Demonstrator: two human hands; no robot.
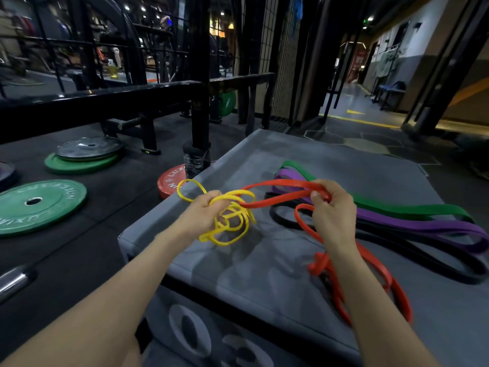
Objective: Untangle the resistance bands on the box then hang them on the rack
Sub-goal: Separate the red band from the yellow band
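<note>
Left hand (209,211): fingers curled round tangled yellow band (230,221), held just above grey box (264,260). Right hand (334,207): pinching red band (280,193), which runs left into the yellow tangle and trails down onto the box. Far right: green band (412,207), purple band (423,225), black band (397,247) lying flat, side by side on the box.

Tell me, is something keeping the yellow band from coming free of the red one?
Yes. The red band runs into the yellow band coils at the left hand; the right hand grips its other end.
</note>
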